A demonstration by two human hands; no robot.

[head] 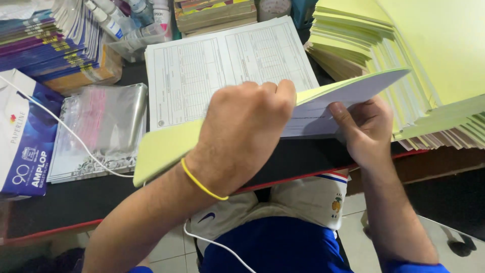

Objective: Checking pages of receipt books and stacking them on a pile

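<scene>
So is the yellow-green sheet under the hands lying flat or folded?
Folded: the left hand presses the yellow-green sheet over onto itself, while the right hand grips its edge.

**Pale greens, whites and a dark worktop**

The folded sheet bundle (323, 96) shows pale yellow-green on its outer face and white on its inner pages. The left hand (242, 131) wears a thin yellow band (199, 182) at the wrist. The form sheets (227, 65) behind are white, ruled with fine grey table lines. The fanned paper stack (404, 55) on the right runs from light yellow-green to white and buff at the edges. The worktop (65, 202) is black with a red edge strip. A paper ream pack (25, 136) is blue and white. The plastic sleeve (101, 126) is clear with a pink tint. The booklet pile (45, 45) has blue, purple and orange spines. A white cable (65, 131) crosses it all.
</scene>
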